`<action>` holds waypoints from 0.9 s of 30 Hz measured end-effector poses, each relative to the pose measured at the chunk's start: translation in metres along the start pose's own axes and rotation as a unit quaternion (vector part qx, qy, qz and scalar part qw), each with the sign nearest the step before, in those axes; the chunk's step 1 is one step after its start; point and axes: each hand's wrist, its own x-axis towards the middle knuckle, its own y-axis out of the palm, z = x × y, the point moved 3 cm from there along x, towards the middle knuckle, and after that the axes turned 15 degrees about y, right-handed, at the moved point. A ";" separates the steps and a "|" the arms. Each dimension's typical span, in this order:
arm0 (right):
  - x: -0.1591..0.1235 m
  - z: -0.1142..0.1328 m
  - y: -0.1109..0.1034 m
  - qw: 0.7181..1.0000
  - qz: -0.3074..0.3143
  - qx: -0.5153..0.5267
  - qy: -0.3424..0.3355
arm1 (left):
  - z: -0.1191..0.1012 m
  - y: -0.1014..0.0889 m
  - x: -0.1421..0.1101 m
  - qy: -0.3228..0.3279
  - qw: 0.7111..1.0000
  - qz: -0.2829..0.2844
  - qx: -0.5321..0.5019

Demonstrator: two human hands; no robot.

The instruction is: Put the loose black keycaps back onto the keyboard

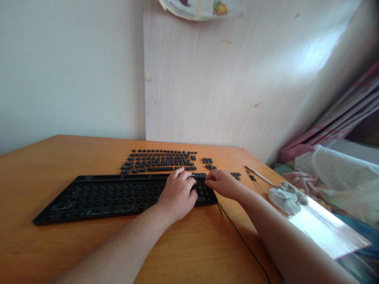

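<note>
A black keyboard (115,197) lies on the desk, most of its key sockets bare of caps. Some caps sit on the number pad (201,193) at its right end. My left hand (177,193) rests over the keyboard right of its middle, fingers spread and touching it. With fingertips pinched together, my right hand (223,182) is at the upper right corner of the number pad; whatever is between the fingers is hidden. Behind the keyboard, loose black keycaps (161,161) lie in rows, and a few more keycaps (236,175) lie beyond my right hand.
The keyboard's cable (242,238) runs toward the front edge of the wooden desk (189,244). On the right are a thin white stick (259,175), a small wire tool (252,178), a crumpled grey cloth (286,198) and a shiny white sheet (325,227). A wall (192,86) stands behind.
</note>
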 end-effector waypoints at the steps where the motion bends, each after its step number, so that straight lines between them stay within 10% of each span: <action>1: 0.000 0.000 0.000 1.000 -0.002 -0.004 -0.001 | 0.000 0.000 0.000 0.000 1.000 0.001 0.000; 15: 0.000 -0.005 -0.003 1.000 0.018 0.014 -0.010 | -0.001 -0.002 0.000 -0.005 1.000 -0.004 -0.005; 27: -0.004 -0.012 -0.005 0.969 0.163 0.166 0.080 | -0.001 0.000 0.000 -0.006 1.000 -0.008 -0.009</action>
